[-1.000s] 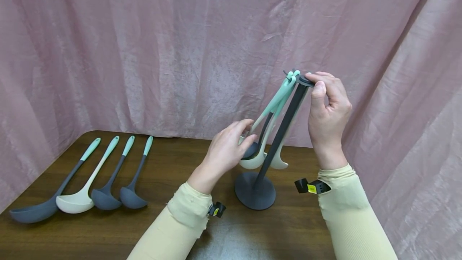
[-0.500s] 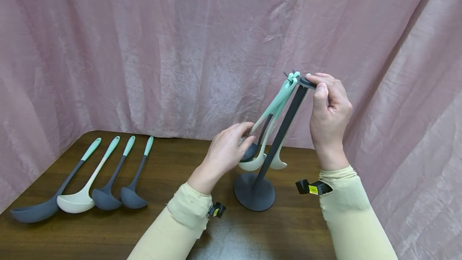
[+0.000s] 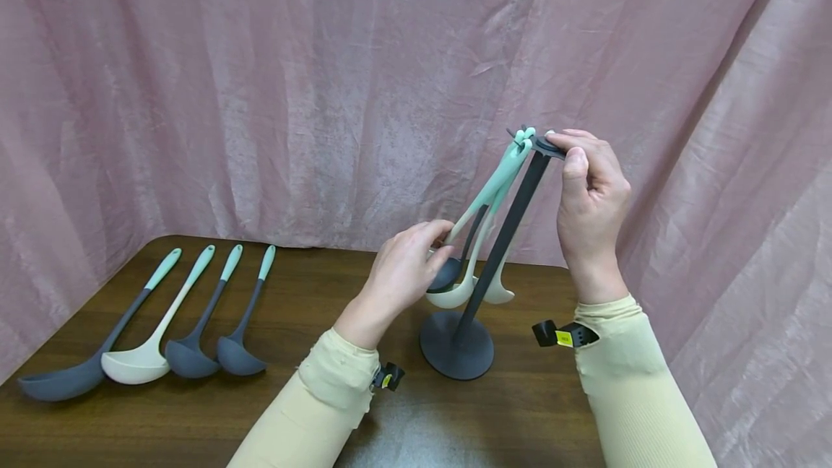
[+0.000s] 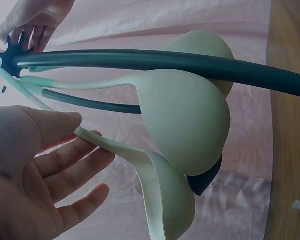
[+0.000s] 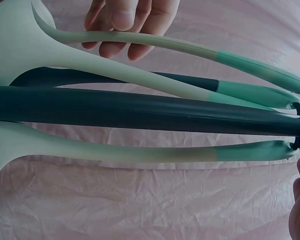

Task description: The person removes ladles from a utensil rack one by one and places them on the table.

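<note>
My left hand point(image 3: 403, 266) pinches a white ladle point(image 4: 182, 202) by its slim handle, between thumb and fingertips. This ladle's mint-green end is up at the hooks of a dark utensil stand point(image 3: 513, 230). With its fingers on the rim of the stand's hook ring point(image 4: 14, 57), my right hand point(image 3: 594, 193) grips the top. Beside the held ladle hang a second white ladle point(image 4: 187, 120) and a dark grey one point(image 3: 448, 274). Another white ladle point(image 3: 499, 289) hangs behind the pole. The stand's round base point(image 3: 457, 345) sits on the table.
On the left of the wooden table point(image 3: 312, 396) several more ladles lie in a row: a large grey one point(image 3: 68, 381), a white one point(image 3: 136, 365) and smaller grey ones point(image 3: 240, 356). A pink curtain point(image 3: 364, 92) hangs behind the table and along its sides.
The top of the stand and the ladles hanging there have shifted slightly left, my left hand with them. Both hands keep their holds. The ladles on the table have stayed in place.
</note>
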